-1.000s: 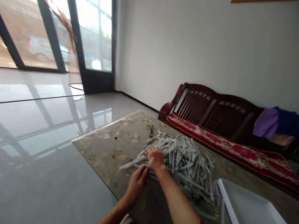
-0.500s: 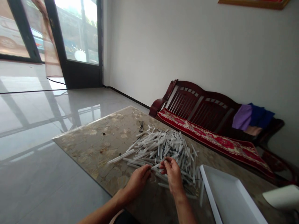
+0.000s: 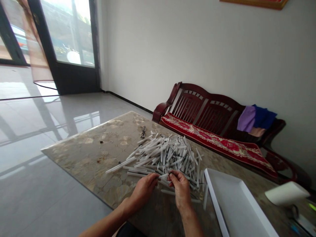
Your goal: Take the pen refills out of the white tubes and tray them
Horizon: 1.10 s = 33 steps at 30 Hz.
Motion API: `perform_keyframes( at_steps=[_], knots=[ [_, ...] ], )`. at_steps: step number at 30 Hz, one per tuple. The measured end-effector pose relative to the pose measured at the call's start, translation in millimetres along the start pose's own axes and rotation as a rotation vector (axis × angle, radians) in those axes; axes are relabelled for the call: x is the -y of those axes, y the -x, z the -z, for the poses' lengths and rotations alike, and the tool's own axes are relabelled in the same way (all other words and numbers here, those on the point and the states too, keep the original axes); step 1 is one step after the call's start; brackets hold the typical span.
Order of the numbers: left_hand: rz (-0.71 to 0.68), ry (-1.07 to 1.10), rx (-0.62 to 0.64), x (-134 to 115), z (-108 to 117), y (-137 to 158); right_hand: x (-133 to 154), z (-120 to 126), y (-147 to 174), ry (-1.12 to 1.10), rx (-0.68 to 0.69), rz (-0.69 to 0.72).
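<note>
Over the near side of a patterned glossy tabletop [image 3: 81, 148], a person's two bare hands meet around one slim whitish tube [image 3: 163, 177], just in front of a loose heap of similar pieces [image 3: 170, 151]. The left hand [image 3: 144, 188] pinches the tube's left end between thumb and fingers; the right hand [image 3: 181, 189] has its fingertips closed on the other end, so only a short pale stretch shows between them. Something dark shows at the right fingertips, too small to identify. A second ago the right hand was over at the heap while the left held a piece alone; now both grip the same piece, which suggests that attention has passed from reaching into the heap to handling this single tube. The view has also swung a little to the right, bringing more of a white roll [image 3: 286, 193] into sight. Right of the heap lies a shallow white tray [image 3: 243, 200], its left wall near a few stray tubes. A small, spindly black object [image 3: 143, 132] rests beyond the heap's far left edge. Behind the table stands a dark red wooden bench [image 3: 209, 102] with a red floral runner [image 3: 217, 141].
</note>
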<state>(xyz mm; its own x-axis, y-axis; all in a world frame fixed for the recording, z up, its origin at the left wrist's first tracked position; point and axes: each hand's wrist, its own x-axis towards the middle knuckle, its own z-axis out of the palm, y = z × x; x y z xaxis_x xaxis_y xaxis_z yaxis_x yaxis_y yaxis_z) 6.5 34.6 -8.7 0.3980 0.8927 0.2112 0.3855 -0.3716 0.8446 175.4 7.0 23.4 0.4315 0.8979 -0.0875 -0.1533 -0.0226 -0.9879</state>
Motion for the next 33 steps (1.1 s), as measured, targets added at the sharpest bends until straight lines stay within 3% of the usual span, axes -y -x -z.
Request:
perform_keyframes(
  at_steps=[12, 18, 21, 28, 30, 33],
  knots=[
    [-0.026, 0.02, 0.013, 2.1, 0.2, 0.3, -2.0, 5.0, -0.7, 0.077, 0.011, 0.01],
    [-0.048, 0.007, 0.032, 0.0, 1.5, 1.7, -12.4, 11.2, -2.5, 0.236, 0.029, 0.098],
    [-0.06, -0.013, 0.039, 1.7, 1.5, 1.1, -12.3, 17.4, -1.6, 0.402, 0.06, 0.189],
    [-0.178, -0.124, 0.045, 3.9, 1.1, 4.1, 2.0, 25.4, 8.8, 0.909, 0.192, 0.66],
    [-0.216, -0.18, 0.05, 1.9, 1.2, 5.3, 0.3, 25.9, 11.1, 0.978, 0.163, 0.686],
    [-0.243, -0.254, 0.069, -2.6, 2.5, 5.9, -1.9, 28.6, 13.8, 1.008, 0.146, 0.612]
  ],
)
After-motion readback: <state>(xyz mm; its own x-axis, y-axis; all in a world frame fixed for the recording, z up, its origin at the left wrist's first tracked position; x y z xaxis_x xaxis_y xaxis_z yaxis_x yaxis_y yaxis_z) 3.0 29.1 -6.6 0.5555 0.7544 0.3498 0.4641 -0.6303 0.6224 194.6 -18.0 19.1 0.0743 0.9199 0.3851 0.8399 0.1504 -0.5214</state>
